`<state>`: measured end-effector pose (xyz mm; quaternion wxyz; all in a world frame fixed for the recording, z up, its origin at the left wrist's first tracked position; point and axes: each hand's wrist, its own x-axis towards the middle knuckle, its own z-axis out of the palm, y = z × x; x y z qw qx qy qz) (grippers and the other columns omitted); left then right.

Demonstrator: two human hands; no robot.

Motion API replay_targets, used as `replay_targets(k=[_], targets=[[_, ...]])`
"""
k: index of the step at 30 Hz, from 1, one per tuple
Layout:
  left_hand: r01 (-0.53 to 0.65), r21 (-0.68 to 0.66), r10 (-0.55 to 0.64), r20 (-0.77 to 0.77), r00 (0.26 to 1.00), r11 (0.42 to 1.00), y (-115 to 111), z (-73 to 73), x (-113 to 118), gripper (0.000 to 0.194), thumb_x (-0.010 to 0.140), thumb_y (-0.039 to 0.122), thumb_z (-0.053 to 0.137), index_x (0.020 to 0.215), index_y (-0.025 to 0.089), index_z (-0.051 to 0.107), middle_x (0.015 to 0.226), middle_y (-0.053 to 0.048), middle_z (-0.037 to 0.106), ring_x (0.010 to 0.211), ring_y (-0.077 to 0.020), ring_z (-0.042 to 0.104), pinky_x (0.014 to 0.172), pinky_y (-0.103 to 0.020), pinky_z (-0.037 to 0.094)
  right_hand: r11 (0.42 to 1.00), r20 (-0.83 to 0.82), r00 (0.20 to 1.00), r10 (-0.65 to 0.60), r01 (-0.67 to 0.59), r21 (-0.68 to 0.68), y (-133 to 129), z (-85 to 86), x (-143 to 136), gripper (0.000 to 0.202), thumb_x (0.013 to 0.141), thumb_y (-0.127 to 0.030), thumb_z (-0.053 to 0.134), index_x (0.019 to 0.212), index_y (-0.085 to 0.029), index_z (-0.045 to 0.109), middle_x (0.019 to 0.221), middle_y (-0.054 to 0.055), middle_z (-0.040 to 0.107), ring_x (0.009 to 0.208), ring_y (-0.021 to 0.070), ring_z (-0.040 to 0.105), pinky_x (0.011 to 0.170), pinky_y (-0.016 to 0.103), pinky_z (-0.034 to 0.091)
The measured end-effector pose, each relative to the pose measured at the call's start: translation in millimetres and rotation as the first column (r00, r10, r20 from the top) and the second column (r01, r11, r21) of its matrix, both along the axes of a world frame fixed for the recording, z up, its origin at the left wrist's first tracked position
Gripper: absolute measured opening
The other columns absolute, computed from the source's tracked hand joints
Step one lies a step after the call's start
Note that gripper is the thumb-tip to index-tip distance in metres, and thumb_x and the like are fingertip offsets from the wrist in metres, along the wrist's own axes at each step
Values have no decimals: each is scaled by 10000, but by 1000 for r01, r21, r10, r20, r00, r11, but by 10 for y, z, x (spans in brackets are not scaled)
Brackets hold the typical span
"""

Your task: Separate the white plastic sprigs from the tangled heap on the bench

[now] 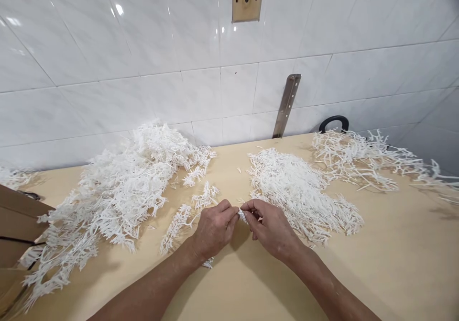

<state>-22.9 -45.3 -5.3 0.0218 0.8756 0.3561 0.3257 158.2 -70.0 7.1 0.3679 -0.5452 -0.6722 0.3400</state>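
Observation:
My left hand point(217, 226) is closed, pinching one end of a small white branched plastic sprig point(243, 215). Against it, the fingertips of my right hand point(269, 225) close on the sprig's other side. Most of the piece is hidden by the fingers. Loose white sprigs point(176, 226) lie just left of my left hand, and a bit of one shows below that wrist. Beyond my right hand spreads a flat pile of small white pieces point(290, 182).
A tall heap of white branched strands point(132, 182) covers the table's left side. Bare thin stems point(362, 160) lie at the back right, near a black curved handle point(334, 120). A metal strip point(287, 105) leans on the tiled wall. A cardboard box point(21, 220) stands at far left.

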Motion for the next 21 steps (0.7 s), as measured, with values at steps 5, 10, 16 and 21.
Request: replay_targets(k=[5, 10, 16, 21], targets=[[-7, 24, 9, -64, 998, 1000, -20, 8, 19, 240, 966, 168, 441, 794, 169, 608, 721, -1, 532, 552, -95, 465, 519, -229, 359, 998, 88, 996, -5, 0, 56, 0, 48, 9, 198, 916, -269, 484, 847, -215, 661, 714, -5, 665, 585, 141, 601, 590, 270, 463], [-4, -23, 2, -74, 997, 1000, -23, 16, 27, 248, 954, 153, 421, 778, 176, 595, 718, -1, 515, 546, -99, 448, 514, -236, 347, 987, 208, 977, -39, 4, 163, 7, -18, 16, 166, 913, -205, 482, 837, -207, 630, 716, -5, 636, 645, 151, 579, 618, 277, 427], [57, -207, -54, 19, 998, 977, -8, 47, 27, 240, 865, 78, 450, 675, 177, 558, 667, 0, 499, 558, -98, 460, 532, -229, 347, 919, 334, 933, -137, -7, 395, 27, -177, -38, 177, 925, -144, 440, 827, -183, 583, 769, 30, 621, 651, 154, 557, 605, 282, 383], [44, -207, -45, -1, 999, 977, 17, 59, 31, 229, 772, 28, 466, 627, 177, 562, 637, 1, 493, 535, -103, 428, 501, -245, 300, 893, 382, 901, -205, 13, 449, 43, -216, -83, 181, 919, -138, 440, 804, -180, 573, 749, 34, 609, 607, 142, 530, 566, 271, 348]])
